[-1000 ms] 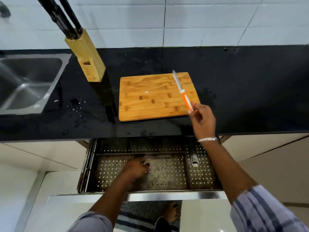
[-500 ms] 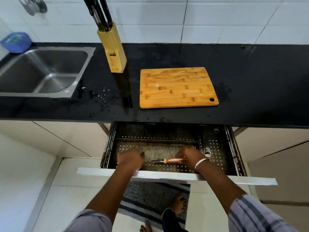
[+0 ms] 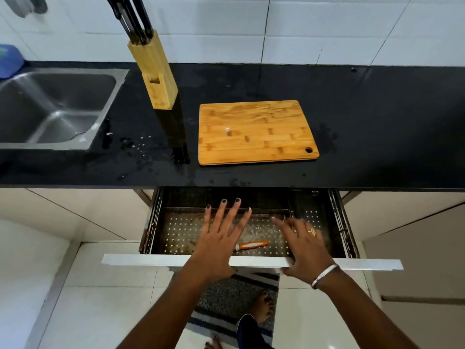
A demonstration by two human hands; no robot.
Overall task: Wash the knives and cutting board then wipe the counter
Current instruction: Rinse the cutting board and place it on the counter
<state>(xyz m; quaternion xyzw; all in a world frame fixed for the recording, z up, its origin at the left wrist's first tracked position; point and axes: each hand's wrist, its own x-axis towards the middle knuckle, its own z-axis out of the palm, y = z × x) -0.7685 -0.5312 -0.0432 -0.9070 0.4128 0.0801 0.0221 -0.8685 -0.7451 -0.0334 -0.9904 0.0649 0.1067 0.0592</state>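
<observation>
An orange-handled knife point(image 3: 252, 245) lies in the open perforated metal drawer point(image 3: 176, 233) below the counter; its blade is hidden under my left hand. My left hand point(image 3: 221, 238) hovers over the drawer with fingers spread and straight, holding nothing. My right hand point(image 3: 303, 244) is open too, fingers extended over the drawer's right part, palm near the white drawer front point(image 3: 364, 264). The bamboo cutting board point(image 3: 255, 132) lies flat on the black counter point(image 3: 377, 122). A wooden knife block point(image 3: 157, 76) with black-handled knives point(image 3: 132, 15) stands left of the board.
A steel sink point(image 3: 50, 107) is set into the counter at the left, with water drops point(image 3: 136, 144) on the counter beside it. A blue object point(image 3: 8, 60) sits behind the sink. White tiles back the counter. A striped mat point(image 3: 231, 303) and feet are below.
My right hand carried the orange knife from the cutting board down into the drawer and let go of it. Both hands have since lifted and opened above the drawer.
</observation>
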